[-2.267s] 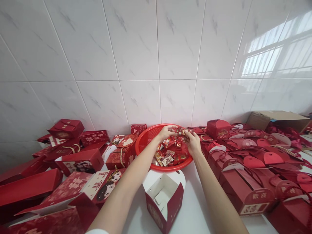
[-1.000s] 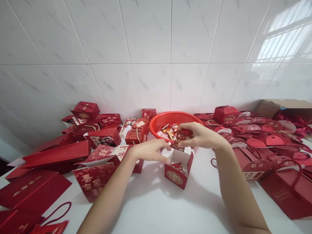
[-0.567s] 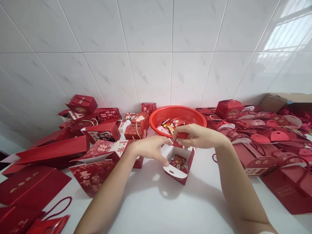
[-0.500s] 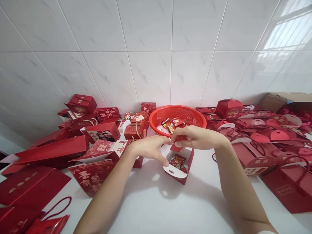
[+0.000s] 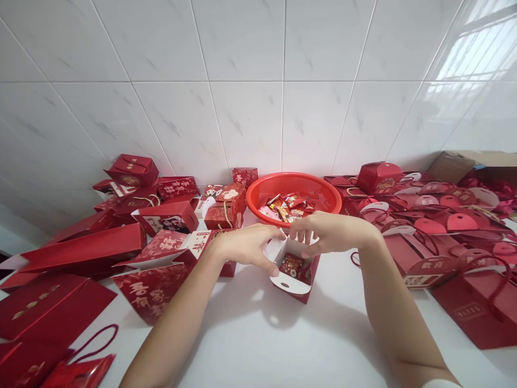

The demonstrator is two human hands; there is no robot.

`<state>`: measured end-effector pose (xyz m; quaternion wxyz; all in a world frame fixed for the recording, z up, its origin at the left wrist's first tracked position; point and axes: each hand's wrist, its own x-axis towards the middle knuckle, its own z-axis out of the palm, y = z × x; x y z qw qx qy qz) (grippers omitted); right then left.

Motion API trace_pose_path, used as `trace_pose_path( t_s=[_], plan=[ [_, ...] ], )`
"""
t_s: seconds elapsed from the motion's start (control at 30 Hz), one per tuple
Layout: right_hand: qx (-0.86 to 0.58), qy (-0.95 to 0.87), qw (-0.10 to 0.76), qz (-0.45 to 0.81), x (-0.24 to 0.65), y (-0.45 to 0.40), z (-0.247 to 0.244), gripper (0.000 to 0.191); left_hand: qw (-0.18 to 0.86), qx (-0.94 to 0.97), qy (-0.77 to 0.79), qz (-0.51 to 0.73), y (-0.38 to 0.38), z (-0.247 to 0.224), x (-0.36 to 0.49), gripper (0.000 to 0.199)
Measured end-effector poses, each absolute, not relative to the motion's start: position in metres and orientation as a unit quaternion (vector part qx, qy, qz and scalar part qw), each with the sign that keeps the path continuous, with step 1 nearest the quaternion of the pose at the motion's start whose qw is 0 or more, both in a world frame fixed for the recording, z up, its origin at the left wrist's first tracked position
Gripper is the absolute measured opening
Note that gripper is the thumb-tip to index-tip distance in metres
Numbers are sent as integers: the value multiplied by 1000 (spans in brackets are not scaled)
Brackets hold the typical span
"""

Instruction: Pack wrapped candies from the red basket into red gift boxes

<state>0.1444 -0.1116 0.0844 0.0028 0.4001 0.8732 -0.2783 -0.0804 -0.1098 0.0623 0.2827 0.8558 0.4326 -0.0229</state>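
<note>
An open red box with a white inside (image 5: 291, 285) stands on the white table in front of the basket. My left hand (image 5: 250, 245) grips its left side, the thumb on the near white flap. Over the far right part of the box is my right hand (image 5: 333, 233), fingers bent downward and thumb apart, with nothing visible between them. A dark red wrapped packet with gold print (image 5: 291, 265) lies inside the box. Just behind both hands, a red plastic basket (image 5: 252, 196) holds several colourful wrapped sweets (image 5: 288, 205).
Red gift boxes and bags crowd the left side, among them a long red box (image 5: 92, 248). Many red boxes with rounded flaps fill the right, beside a larger red bag (image 5: 476, 310). A cardboard box (image 5: 452, 167) stands at the back right, near the tiled wall.
My right hand has let go of the small red item it pinched above the box, and its fingers have spread. My left hand stays on the box.
</note>
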Motion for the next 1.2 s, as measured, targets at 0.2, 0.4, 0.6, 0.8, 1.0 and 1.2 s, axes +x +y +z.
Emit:
trace_pose_path(
  t_s=[0.2,0.4,0.6,0.8,1.0,1.2],
  plan=[
    [437,868,-15,-237,154,-120,92,27,265,854,446,-35,-116,70,-86,70],
    [452,857,-27,-246,159,-122,91,25,260,854,450,-38,-122,77,-92,53],
    [536,828,8,-165,147,-114,81,21,254,870,423,2,-127,81,-88,44],
    [573,809,63,-114,130,-113,74,27,312,882,352,-35,-125,73,-77,30],
    [533,838,67,-96,118,-112,65,32,321,878,352,-50,-120,66,-77,14],
    [464,878,59,-102,111,-118,69,25,287,855,425,-83,-119,71,-80,18]
  ],
)
